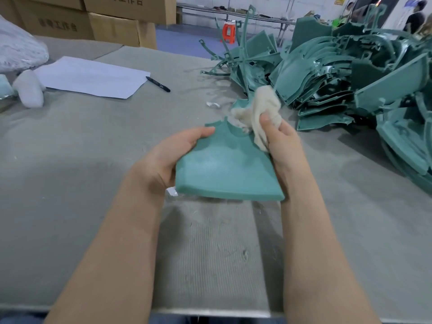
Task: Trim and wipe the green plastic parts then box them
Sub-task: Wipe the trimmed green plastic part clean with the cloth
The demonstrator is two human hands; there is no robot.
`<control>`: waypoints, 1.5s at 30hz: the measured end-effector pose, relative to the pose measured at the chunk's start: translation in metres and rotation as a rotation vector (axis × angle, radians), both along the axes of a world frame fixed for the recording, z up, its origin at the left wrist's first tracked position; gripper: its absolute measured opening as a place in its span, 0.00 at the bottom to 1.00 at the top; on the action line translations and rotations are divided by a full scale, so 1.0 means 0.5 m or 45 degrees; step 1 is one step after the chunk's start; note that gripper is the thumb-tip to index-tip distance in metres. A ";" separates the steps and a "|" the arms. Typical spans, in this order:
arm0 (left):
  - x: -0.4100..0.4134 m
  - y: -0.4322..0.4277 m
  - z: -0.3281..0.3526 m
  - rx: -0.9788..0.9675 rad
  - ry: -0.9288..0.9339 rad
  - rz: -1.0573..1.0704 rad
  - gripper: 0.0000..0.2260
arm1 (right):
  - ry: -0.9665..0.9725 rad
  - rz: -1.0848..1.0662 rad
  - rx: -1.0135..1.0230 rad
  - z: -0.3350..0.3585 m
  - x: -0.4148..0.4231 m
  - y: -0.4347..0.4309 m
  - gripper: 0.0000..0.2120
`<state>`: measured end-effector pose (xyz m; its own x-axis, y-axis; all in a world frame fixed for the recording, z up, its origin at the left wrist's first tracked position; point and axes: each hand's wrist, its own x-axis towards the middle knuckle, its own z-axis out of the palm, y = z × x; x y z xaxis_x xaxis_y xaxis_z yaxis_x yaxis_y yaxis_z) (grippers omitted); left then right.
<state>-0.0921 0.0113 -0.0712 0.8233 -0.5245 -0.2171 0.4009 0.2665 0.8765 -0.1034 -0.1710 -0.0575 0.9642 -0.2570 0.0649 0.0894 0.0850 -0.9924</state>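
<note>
A flat green part [224,167] is held just above the counter [70,148]. The left hand [173,155] has its grip closed on the part's left edge. The right hand [280,141] squeezes a cream cloth [264,106] against the part's far right side. Past the part, on its right, sits a big pile of green parts [350,78]. On its left lies a pen [158,84].

Bright, even indoor light; soft shadows on table [70,171] near centre; wide-angle bending at edges; cloth [264,106] slightly blurred, far bg soft.
</note>
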 end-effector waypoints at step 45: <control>0.003 0.032 0.017 0.166 0.007 0.584 0.08 | -0.096 -0.603 0.474 -0.020 0.022 -0.064 0.14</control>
<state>-0.0908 0.0274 -0.0626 0.9622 -0.0756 -0.2616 0.2721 0.3051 0.9126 -0.0922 -0.2029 -0.0674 0.7357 -0.6756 -0.0479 0.2715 0.3589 -0.8930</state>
